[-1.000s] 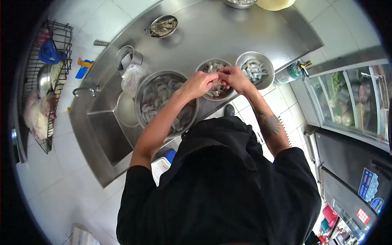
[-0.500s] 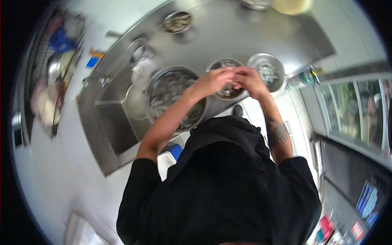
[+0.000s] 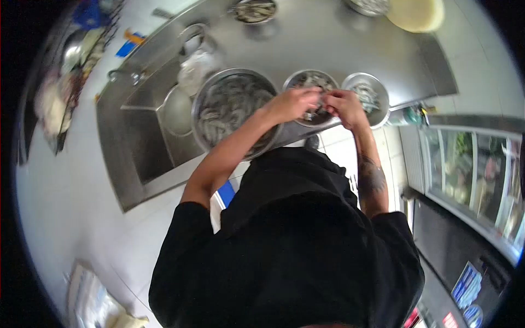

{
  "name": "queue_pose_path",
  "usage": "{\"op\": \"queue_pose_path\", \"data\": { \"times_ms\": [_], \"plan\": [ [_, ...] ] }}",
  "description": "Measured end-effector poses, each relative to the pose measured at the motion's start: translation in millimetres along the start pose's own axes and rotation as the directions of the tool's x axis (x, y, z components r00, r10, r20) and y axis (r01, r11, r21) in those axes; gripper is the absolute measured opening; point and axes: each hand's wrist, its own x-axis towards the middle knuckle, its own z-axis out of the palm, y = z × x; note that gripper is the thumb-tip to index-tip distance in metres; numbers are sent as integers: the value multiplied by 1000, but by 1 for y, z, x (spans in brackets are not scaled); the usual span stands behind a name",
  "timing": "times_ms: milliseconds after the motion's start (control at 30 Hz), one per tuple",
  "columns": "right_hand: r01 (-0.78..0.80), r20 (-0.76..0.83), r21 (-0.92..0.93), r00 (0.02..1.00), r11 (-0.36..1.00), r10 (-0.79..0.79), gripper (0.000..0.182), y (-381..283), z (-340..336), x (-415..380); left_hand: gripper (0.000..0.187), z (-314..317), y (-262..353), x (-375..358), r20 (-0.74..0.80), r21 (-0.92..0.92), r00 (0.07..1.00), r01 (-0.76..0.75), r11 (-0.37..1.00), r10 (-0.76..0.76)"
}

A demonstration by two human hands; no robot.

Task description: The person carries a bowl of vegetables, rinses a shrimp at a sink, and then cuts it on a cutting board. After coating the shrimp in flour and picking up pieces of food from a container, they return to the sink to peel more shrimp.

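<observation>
Both my hands are over a small metal bowl (image 3: pixel 290 82) of greyish shrimp-like pieces. My left hand (image 3: pixel 298 104) has its fingers pressed together at the bowl's left side. Beside it, my right hand (image 3: pixel 342 106) is closed in a pinch at the bowl's right edge; a small grey piece shows between the two hands, too blurred to tell which holds it. To the left stands a large metal bowl (image 3: pixel 198 117) full of grey shrimp. On the right, another metal bowl (image 3: pixel 383 104) holds pale peeled pieces, close to my right hand.
A steel counter (image 3: pixel 317 44) carries a small bowl (image 3: pixel 256 11) of dark pieces, another bowl (image 3: pixel 371 5) and a round cream lid or board (image 3: pixel 418 13) at the back. Left are a plastic bag (image 3: pixel 196 71), a metal jug (image 3: pixel 192 41) and a sink (image 3: pixel 147 142).
My hands have moved slightly apart, and a grey piece now shows between them. The whole view has shifted, with the bowls and sink appearing higher in it.
</observation>
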Motion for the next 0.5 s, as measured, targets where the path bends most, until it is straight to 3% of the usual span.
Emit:
{"op": "queue_pose_path", "data": {
  "times_ms": [133,233,300,367,400,467,500],
  "plan": [
    [-15,45,3,999,1000,14,16,-9,-15,-12,16,-1,-3,5,-29,-126,1000,-15,992,12],
    [2,123,-117,992,993,12,12,-17,-32,-20,20,-2,-1,13,-104,-224,994,7,975,-31],
    [110,170,-282,983,953,-63,10,-16,-44,-25,14,-5,-2,16,102,-256,973,227,940,-207],
    [137,197,-335,978,932,-73,11,-16,-55,-28,13,-9,6,27,159,-199,957,270,942,-241],
    [227,188,-365,968,903,-167,12,-15,-60,-30,15,-9,7,31,207,-134,939,307,942,-276],
    [402,177,-494,914,771,-364,14,-13,-74,-29,22,-8,-4,24,154,-92,952,279,956,-263],
    [396,123,-546,909,738,-397,16,-6,-89,-26,30,-13,-13,16,108,-51,963,253,966,-247]
  ]
}}
